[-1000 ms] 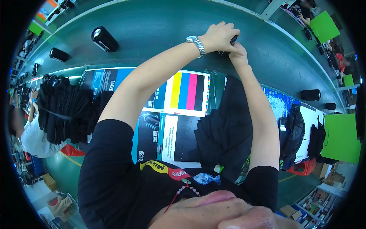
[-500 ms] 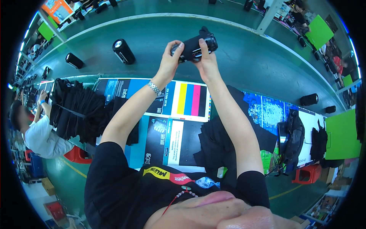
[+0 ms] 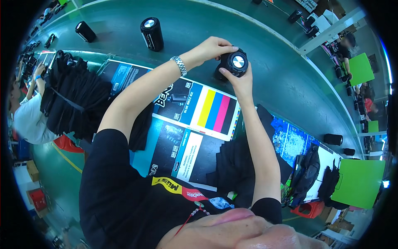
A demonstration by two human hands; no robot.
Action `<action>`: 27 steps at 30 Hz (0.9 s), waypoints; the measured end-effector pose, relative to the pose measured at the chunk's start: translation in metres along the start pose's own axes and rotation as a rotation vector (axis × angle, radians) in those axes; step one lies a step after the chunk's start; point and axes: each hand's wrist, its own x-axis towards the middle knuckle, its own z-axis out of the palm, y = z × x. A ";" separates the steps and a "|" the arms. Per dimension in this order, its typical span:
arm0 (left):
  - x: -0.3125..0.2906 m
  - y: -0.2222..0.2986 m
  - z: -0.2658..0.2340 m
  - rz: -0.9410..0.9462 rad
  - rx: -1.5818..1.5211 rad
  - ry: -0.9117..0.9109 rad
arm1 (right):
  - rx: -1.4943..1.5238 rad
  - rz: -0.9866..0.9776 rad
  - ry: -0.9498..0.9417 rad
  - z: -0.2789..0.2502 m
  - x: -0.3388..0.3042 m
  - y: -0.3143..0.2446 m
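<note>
Green conveyor belt (image 3: 265, 79) curves across the upper part of the frame, and along its near edge flattened printed cartons (image 3: 195, 103) are laid, one showing yellow, blue, pink and black colour bars; the cartons seem stacked there so that they stay within reach of whoever stands at the belt.

Near the top centre of the frame a small black cylindrical speaker (image 3: 233, 63) is held over the belt's near edge, its silvery round end face turned towards the camera, probably so that this face can be looked at; the left hand (image 3: 209, 47) is curled over its top and left side, fingers closed around the body, a metal watch (image 3: 179, 65) worn on that wrist; the right hand (image 3: 240, 81) is cupped beneath and behind it, thumb up against the lower rim, so that the weight is borne from below while the upper hand steadies it; both hands are thus closed on the one speaker.

Further up the belt, at upper left, a second black speaker (image 3: 151, 33) stands upright and a third (image 3: 85, 31) lies farther left, spaced apart as if carried along in turn; more dark cylinders (image 3: 333, 139) rest at the right.

Bundles of black fabric pouches (image 3: 70, 99) are heaped at the left, beside another person in a white shirt (image 3: 27, 120).
</note>
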 end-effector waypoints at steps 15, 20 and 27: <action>0.010 0.023 0.031 1.130 0.603 0.404 | 0.175 0.185 0.041 -0.032 0.031 0.016; -0.001 0.003 0.045 0.942 0.332 0.463 | -0.037 0.053 0.092 -0.022 0.030 0.024; 0.006 -0.019 0.045 0.236 -0.610 0.353 | 0.477 0.256 -0.319 -0.044 0.011 0.020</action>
